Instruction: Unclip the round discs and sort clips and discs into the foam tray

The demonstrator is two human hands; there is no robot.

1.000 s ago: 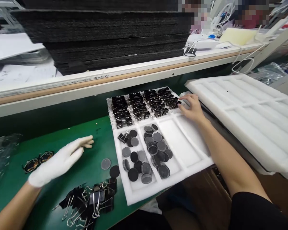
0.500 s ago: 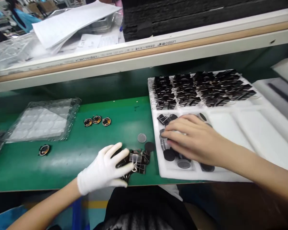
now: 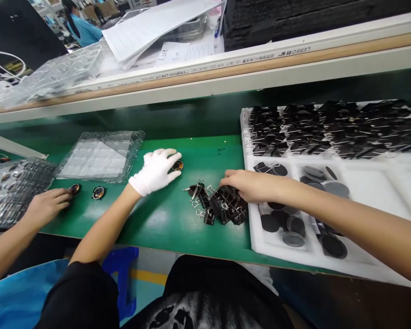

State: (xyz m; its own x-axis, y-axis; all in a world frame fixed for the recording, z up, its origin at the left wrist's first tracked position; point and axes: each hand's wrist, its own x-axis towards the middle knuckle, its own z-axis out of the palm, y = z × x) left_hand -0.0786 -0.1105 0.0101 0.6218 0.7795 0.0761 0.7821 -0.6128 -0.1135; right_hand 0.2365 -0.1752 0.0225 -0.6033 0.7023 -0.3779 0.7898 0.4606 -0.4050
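From here, I see the round part [image 3: 178, 166] between my gloved left hand's [image 3: 155, 172] thumb and fingers, on the green table [image 3: 157, 228], face up. My right hand [image 3: 238, 183] meets the clip pile [image 3: 219, 205]; I can't tell whether either grips.

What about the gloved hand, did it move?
Yes. The gloved hand is now farther from the white foam tray and closer to the shelf.

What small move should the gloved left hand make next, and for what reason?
Probably a gentle pinch on the small round part: it lies on the green table, and the gloved left hand reaches over it, thumb and a finger spread near its rim.
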